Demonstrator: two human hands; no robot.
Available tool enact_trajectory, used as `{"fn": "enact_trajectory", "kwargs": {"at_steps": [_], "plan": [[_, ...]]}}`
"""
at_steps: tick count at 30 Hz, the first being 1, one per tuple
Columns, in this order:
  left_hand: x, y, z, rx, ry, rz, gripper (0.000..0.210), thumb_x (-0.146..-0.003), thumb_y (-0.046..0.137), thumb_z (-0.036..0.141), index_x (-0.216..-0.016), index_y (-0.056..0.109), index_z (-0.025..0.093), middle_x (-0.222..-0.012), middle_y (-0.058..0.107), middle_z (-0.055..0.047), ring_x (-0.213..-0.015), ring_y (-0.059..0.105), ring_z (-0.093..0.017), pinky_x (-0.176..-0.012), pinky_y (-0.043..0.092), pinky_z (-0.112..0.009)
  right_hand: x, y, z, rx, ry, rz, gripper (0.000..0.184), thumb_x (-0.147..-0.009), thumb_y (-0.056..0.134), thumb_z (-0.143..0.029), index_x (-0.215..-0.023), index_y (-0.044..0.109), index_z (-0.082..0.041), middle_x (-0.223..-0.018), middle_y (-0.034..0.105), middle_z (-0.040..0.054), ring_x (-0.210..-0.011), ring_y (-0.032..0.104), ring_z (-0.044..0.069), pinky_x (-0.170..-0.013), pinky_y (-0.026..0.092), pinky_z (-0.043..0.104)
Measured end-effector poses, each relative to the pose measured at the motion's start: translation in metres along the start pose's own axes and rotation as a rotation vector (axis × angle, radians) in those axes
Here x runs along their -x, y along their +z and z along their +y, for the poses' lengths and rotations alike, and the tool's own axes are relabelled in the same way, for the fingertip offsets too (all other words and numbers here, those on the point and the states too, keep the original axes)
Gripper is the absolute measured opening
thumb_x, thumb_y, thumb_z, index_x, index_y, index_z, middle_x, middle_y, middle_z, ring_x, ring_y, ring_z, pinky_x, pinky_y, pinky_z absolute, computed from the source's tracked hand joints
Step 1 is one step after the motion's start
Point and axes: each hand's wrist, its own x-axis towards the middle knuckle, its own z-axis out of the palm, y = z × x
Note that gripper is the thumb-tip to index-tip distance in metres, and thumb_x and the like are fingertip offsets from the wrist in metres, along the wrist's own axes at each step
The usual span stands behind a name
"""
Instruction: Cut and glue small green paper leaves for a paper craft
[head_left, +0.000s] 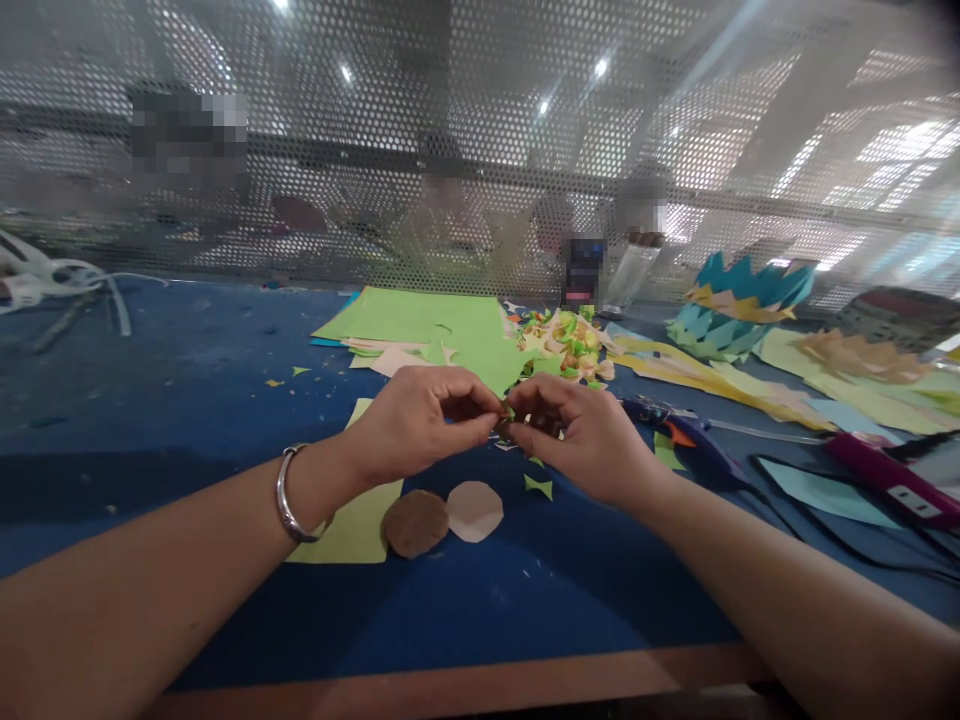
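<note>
My left hand (pixel 435 420) and my right hand (pixel 574 430) meet over the middle of the table, fingertips closed on a small green paper piece (pixel 508 412). Most of that piece is hidden by the fingers. Just below lie a brown paper disc (pixel 416 523) and a pale pink paper disc (pixel 475 511), side by side. The brown one overlaps a yellow-green paper strip (pixel 352 540) under my left wrist. A green scrap (pixel 538 487) rests below my right hand. Beyond the hands are green paper sheets (pixel 435 310) and a heap of small cut paper pieces (pixel 570 345).
A purple hot glue gun (pixel 709 450) lies right of my right hand, its cord running toward a magenta power strip (pixel 892 480). Teal zigzag paper crowns (pixel 750 290) stand at the back right. White scissors (pixel 60 280) are far left. A perforated metal screen (pixel 360 150) borders the table's back.
</note>
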Motion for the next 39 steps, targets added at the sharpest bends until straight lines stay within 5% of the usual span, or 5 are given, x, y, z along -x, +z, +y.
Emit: {"fn": "enact_trajectory", "kwargs": {"at_steps": [11,22,30,39], "plan": [[0.002,0.003,0.002,0.125,-0.078,0.016,0.005,-0.083,0.064,0.018,-0.084,0.069,0.018,-0.08,0.072,-0.003,-0.072,0.065,-0.015,-0.067,0.054,-0.028,0.0,-0.001,-0.002,-0.052,0.018,-0.009,0.006,-0.085,0.067,-0.022,-0.089,0.063,-0.02,-0.069,0.059,-0.0039,-0.061,0.051,0.01,-0.056,0.04,0.023],[0.003,0.006,0.005,0.019,-0.08,0.111,0.006,-0.082,0.066,0.02,-0.086,0.07,0.018,-0.083,0.073,-0.004,-0.075,0.067,-0.016,-0.069,0.055,-0.029,0.0,0.001,-0.004,-0.113,0.046,0.042,0.012,-0.082,0.064,-0.013,-0.093,0.066,-0.019,-0.074,0.066,-0.003,-0.061,0.061,0.01,-0.058,0.046,0.023],[0.005,0.012,0.012,-0.181,-0.015,0.14,0.011,-0.083,0.062,0.014,-0.083,0.072,0.019,-0.084,0.07,-0.002,-0.078,0.065,-0.015,-0.07,0.052,-0.028,-0.001,0.002,0.002,-0.03,-0.003,0.048,0.014,-0.082,0.063,-0.01,-0.091,0.069,-0.019,-0.072,0.067,-0.0036,-0.06,0.059,0.008,-0.055,0.043,0.02],[0.008,0.011,0.012,-0.153,-0.059,0.134,0.012,-0.083,0.062,0.011,-0.081,0.071,0.018,-0.083,0.07,-0.002,-0.077,0.063,-0.013,-0.07,0.05,-0.027,-0.002,0.002,-0.001,0.009,0.01,0.051,0.01,-0.082,0.065,-0.011,-0.087,0.069,-0.018,-0.069,0.065,-0.0046,-0.06,0.057,0.007,-0.056,0.042,0.018]]}}
